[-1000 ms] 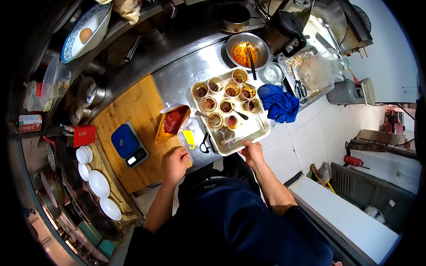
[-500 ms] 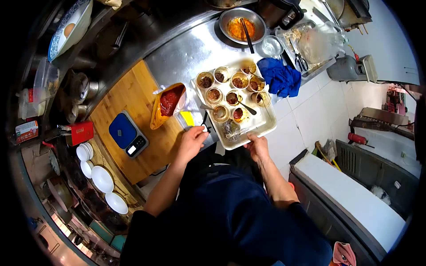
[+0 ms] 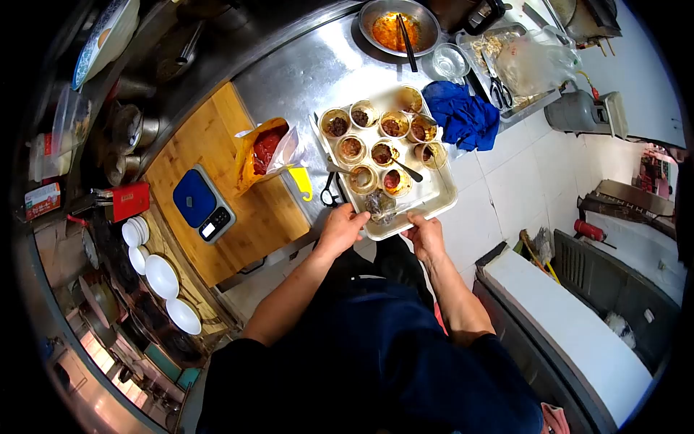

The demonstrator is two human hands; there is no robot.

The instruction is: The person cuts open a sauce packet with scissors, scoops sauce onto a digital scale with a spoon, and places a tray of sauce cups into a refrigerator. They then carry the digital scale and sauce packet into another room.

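Note:
A cream-coloured rectangular tray (image 3: 431, 205) holds several clear plastic cups, among them a cup with dark paste (image 3: 337, 126). A spoon (image 3: 409, 171) leans out of one cup, and a small clear plastic bag (image 3: 379, 205) lies at the tray's near end. My left hand (image 3: 343, 230) is closed at the tray's near left corner, fingertips on its rim. My right hand (image 3: 425, 234) pinches the near rim further right, thumb on top. Left of the tray, an open pouch of red sauce (image 3: 266, 150) stands by black-handled scissors (image 3: 329, 194).
A wooden board (image 3: 271, 228) carries a digital scale (image 3: 204, 204) with a blue top. Behind the tray are a steel bowl (image 3: 366, 40) with chopsticks, a glass bowl (image 3: 450, 63) and a blue cloth (image 3: 460, 116). White bowls (image 3: 161, 275) stand at the left.
My left hand has moved right from beside the board to the tray's near corner. My right hand stays on the near rim. The view has shifted slightly.

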